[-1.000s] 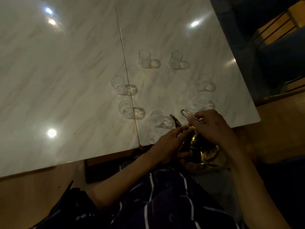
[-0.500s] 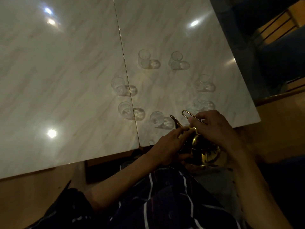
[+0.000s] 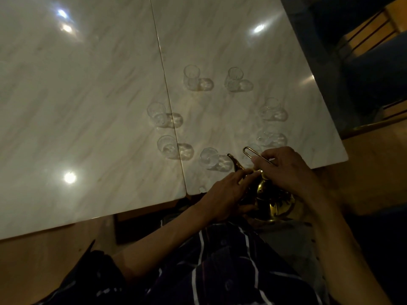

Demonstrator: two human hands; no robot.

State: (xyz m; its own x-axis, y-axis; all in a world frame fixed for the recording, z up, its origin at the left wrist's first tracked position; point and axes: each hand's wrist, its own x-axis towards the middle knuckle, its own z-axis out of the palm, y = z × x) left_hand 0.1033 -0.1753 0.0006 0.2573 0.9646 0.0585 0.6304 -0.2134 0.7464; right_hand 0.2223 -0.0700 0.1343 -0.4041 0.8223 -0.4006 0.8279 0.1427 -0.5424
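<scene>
A shiny gold teapot [image 3: 273, 201] sits low in front of me, just off the near edge of the white marble table [image 3: 88, 106]. Its curved spout [image 3: 234, 162] points up toward the glasses. My right hand [image 3: 286, 170] grips the wire handle [image 3: 253, 153] over the pot's top. My left hand [image 3: 224, 194] holds the pot's left side, its fingertips reaching up to the lid area. Several small clear glasses stand in a ring on the table, the nearest glass [image 3: 208, 157] just left of the spout.
Two glasses [image 3: 191, 77] [image 3: 234, 79] mark the ring's far side. A seam [image 3: 167, 95] splits the tabletop into two slabs. Wooden floor shows below the table edge, dark blue seating [image 3: 374, 62] at the far right. My striped dark shirt [image 3: 220, 271] fills the bottom.
Almost nothing differs: both hands stay on the teapot in the same spot, with only slight shifts of the fingers at the lid.
</scene>
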